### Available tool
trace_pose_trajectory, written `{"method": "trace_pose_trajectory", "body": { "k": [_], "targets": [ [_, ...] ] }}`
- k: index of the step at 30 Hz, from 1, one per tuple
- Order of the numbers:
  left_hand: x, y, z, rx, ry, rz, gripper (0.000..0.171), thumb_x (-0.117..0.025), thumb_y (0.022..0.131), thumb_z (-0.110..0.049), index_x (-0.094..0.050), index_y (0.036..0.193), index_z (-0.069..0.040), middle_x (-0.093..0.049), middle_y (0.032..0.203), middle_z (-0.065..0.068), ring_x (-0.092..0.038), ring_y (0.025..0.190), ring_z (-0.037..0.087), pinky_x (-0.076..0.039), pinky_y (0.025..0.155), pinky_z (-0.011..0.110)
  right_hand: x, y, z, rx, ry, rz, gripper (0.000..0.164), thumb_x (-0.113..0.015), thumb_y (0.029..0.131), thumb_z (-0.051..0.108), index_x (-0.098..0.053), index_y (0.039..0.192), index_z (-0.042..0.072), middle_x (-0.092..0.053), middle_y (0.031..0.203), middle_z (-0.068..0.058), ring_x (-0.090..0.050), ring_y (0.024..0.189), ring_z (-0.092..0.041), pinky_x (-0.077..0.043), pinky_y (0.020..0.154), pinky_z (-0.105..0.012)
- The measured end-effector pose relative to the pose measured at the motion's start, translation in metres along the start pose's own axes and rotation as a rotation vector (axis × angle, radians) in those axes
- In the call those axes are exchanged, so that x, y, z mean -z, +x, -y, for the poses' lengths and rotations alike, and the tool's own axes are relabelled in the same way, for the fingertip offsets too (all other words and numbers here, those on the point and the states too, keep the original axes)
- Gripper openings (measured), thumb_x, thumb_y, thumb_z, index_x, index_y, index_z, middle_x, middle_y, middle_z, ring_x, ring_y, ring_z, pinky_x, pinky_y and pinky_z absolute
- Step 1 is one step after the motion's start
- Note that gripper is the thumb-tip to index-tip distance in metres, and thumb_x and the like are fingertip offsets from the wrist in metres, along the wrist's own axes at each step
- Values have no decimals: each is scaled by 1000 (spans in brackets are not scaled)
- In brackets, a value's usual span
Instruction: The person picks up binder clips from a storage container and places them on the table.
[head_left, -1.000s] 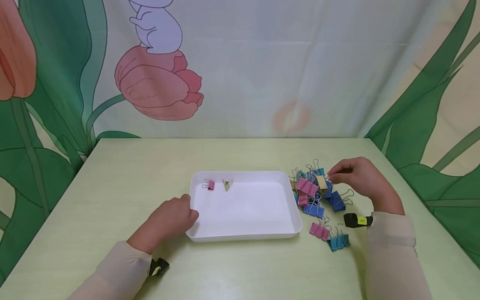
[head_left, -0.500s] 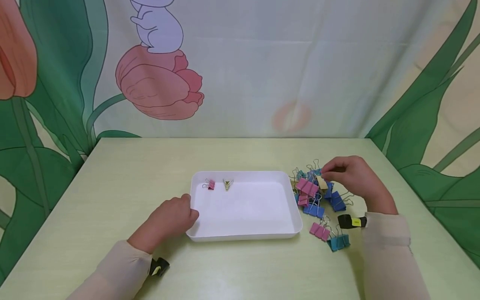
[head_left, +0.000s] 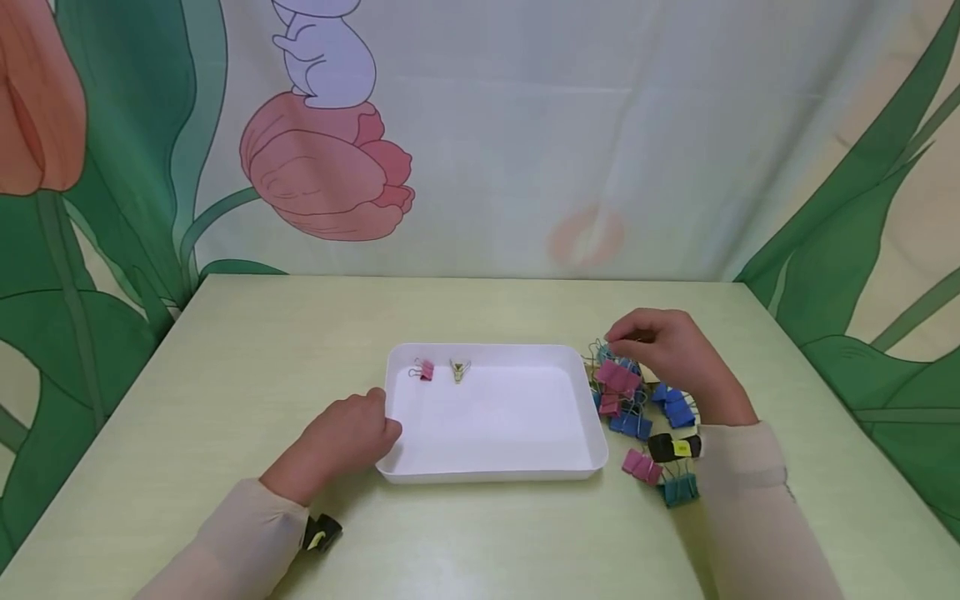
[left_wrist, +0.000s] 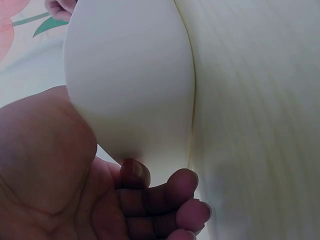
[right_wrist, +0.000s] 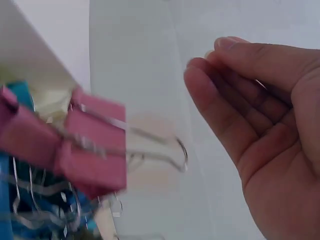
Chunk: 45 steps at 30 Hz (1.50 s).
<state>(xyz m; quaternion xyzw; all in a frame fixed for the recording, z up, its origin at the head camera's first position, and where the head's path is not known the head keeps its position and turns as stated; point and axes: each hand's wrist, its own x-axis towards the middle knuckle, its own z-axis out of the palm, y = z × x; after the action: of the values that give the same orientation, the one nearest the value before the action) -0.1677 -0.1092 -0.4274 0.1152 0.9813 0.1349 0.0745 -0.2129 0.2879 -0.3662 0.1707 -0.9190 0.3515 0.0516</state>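
Note:
My left hand [head_left: 341,437] grips the left end of the white tray [head_left: 495,425]; in the left wrist view the fingers curl at its corner. Inside the tray, near the back left, lie a small pink binder clip [head_left: 426,370] and a small yellow one [head_left: 459,370]. Above the back of a binder clip pile, right of the tray, is my right hand [head_left: 671,354]. Its fingers are bent loosely, thumb close to the index finger, and the right wrist view shows nothing between them. A pink binder clip [right_wrist: 100,145] looms blurred beside that hand.
The pile mixes pink, blue, teal and yellow clips with wire handles sticking up. Blue clips [head_left: 679,412] sit at its right side. Nearer the front lie a pink clip [head_left: 641,466] and a teal clip [head_left: 681,489]. A printed curtain [head_left: 487,167] hangs behind the table.
My right hand has moved left across the back of the pile, toward the tray. The left hand stays on the tray, and the view has shifted slightly.

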Motion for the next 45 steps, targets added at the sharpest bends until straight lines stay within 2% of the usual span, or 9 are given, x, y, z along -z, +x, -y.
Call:
{"method": "trace_pose_trajectory", "body": {
  "k": [11,18,28,45],
  "targets": [
    [0,0,0,-1,-4,2,28,-44,89,-21,-51,94,6,-50,66,10,-43,55,22,-34,52,31,-35,25,28,106,74,66,8,-68,88,12,-72,94,16,-71,96,-2,-67,85,-16,-54,76,-32],
    [1,0,0,-7,-2,-3,27,-44,88,-21,-51,94,5,-50,66,10,-43,55,22,-34,52,31,-51,39,44,78,74,106,9,-68,89,17,-71,94,24,-69,96,5,-66,88,-12,-53,82,-34],
    [2,0,1,-15,-5,-5,26,-44,88,-21,-51,93,5,-50,67,10,-43,55,22,-33,52,31,-75,62,60,167,24,169,9,-69,87,13,-72,93,18,-69,96,3,-66,86,-11,-54,81,-32],
    [0,1,3,1,-9,-2,27,-45,89,-21,-51,94,4,-51,67,9,-44,55,22,-34,52,31,-110,87,75,221,-39,284,8,-68,87,13,-73,94,12,-70,90,6,-64,82,-10,-52,75,-28]
  ]
}}
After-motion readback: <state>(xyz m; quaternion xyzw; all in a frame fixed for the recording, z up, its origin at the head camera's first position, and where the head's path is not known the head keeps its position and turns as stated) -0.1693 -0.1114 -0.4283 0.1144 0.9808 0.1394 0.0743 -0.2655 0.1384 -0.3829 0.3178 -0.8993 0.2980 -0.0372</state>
